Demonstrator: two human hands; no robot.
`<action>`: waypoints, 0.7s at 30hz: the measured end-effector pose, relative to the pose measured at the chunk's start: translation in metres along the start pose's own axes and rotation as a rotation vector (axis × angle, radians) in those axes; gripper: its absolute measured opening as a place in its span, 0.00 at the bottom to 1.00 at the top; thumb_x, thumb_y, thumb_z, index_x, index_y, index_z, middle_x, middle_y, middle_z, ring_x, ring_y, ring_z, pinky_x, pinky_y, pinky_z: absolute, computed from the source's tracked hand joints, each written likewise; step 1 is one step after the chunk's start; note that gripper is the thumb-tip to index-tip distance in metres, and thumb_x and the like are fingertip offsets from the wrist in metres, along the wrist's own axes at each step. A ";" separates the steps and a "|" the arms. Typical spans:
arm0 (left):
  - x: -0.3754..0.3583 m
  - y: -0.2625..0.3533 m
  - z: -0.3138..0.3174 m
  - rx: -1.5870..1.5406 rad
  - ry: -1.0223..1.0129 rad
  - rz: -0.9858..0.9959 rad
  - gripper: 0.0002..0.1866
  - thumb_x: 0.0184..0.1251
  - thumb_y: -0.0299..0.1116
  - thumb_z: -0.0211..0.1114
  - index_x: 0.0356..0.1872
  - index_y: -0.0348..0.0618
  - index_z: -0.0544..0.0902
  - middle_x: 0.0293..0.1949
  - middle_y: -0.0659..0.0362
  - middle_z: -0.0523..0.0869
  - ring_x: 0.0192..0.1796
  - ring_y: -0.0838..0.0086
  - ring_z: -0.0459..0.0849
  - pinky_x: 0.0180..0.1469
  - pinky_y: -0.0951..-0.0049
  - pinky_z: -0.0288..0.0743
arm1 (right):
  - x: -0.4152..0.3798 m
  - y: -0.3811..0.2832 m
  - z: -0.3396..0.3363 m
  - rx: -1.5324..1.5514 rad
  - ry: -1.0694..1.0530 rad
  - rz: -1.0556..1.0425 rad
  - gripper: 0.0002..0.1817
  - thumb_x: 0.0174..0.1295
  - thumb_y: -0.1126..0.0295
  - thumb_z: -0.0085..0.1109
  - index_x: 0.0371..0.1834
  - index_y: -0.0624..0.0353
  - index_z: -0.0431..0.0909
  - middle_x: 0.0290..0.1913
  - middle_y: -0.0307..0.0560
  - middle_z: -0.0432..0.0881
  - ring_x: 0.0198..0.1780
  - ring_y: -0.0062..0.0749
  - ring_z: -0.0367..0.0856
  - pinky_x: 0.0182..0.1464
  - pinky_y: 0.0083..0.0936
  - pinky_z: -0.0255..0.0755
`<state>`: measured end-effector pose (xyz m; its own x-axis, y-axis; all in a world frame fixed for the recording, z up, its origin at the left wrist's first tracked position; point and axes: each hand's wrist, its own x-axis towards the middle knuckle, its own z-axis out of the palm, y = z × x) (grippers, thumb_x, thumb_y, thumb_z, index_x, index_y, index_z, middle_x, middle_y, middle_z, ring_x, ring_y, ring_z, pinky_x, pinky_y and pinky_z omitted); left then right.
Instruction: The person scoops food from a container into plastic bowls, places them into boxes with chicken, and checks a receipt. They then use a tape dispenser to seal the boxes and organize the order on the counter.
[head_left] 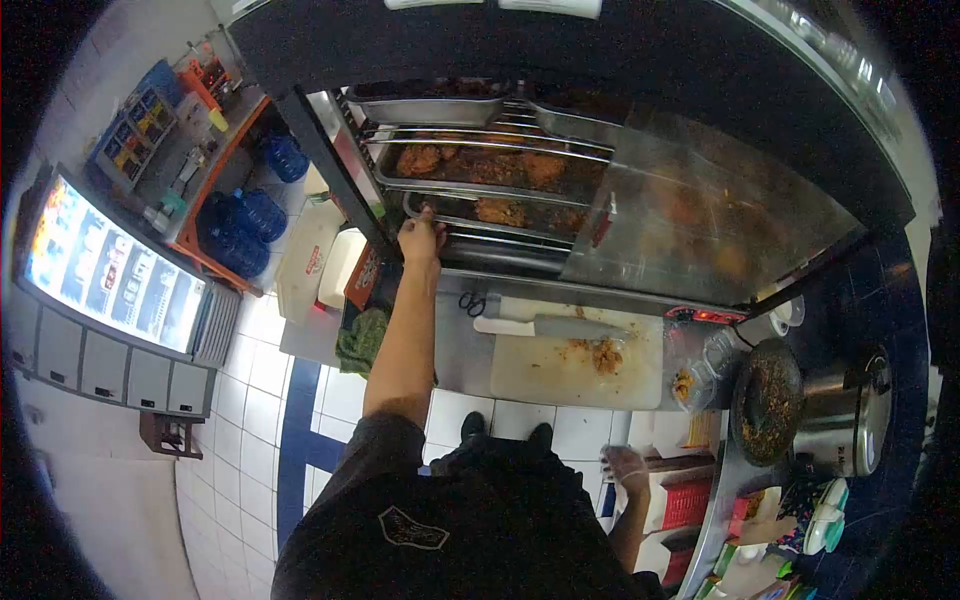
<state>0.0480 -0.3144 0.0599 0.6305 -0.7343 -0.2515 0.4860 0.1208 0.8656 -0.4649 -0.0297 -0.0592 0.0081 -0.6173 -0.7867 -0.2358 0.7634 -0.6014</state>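
Observation:
My bare left hand reaches into a glass-fronted warming cabinet, its fingers closed over the front left edge of the lower metal tray. On that tray lie pieces of fried chicken, and more fried chicken sits on the tray above. Low at my right side hangs my right hand in a clear plastic glove, fingers loosely extended and holding nothing visible. Below the cabinet, a knife with a white handle rests on a white cutting board, beside scattered crumbs.
A sliding glass pane covers the cabinet's right side. Black scissors and a green cloth lie on the counter. At the right stand a dark mortar and a steel pot. A lit display fridge is at far left.

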 end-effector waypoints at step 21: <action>-0.171 -0.024 -0.042 -0.101 -0.160 -0.051 0.19 0.76 0.46 0.48 0.40 0.40 0.77 0.41 0.57 0.83 0.41 0.76 0.81 0.40 0.74 0.76 | -0.020 -0.374 0.291 0.752 0.071 -0.540 0.28 0.56 0.59 0.69 0.50 0.64 0.66 0.29 0.48 0.78 0.23 0.34 0.77 0.23 0.28 0.75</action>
<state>-0.0461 -0.1640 0.0639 0.5028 -0.8373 -0.2147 0.5786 0.1414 0.8033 -0.0945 -0.2480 0.1408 -0.1318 -0.9163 -0.3781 0.4753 0.2764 -0.8353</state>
